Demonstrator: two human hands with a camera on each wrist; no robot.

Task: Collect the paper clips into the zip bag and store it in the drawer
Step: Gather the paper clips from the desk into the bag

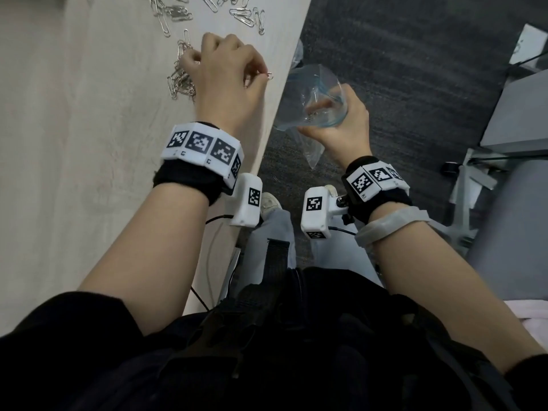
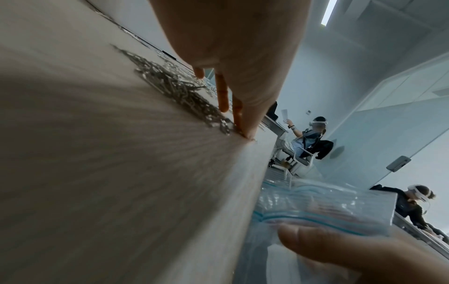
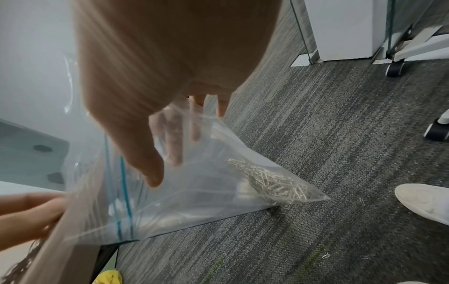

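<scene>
Loose silver wire paper clips (image 1: 181, 78) crowd the pale wood-grain counter (image 1: 74, 120) toward its far edge, while the near stretch lies bare. Just off the right edge, a clear plastic zip bag (image 1: 318, 96) fills the gap above the grey carpet floor (image 1: 400, 69).

My head camera looks steeply down over both forearms at the table (image 1: 89, 114) edge and carpet (image 1: 400, 69). My left wrist camera skims low along the tabletop, close behind my left hand (image 2: 233, 48), facing across the room. My right wrist camera looks down past my right hand (image 3: 170, 67) at the zip bag (image 3: 206, 192), which all three views share.
</scene>
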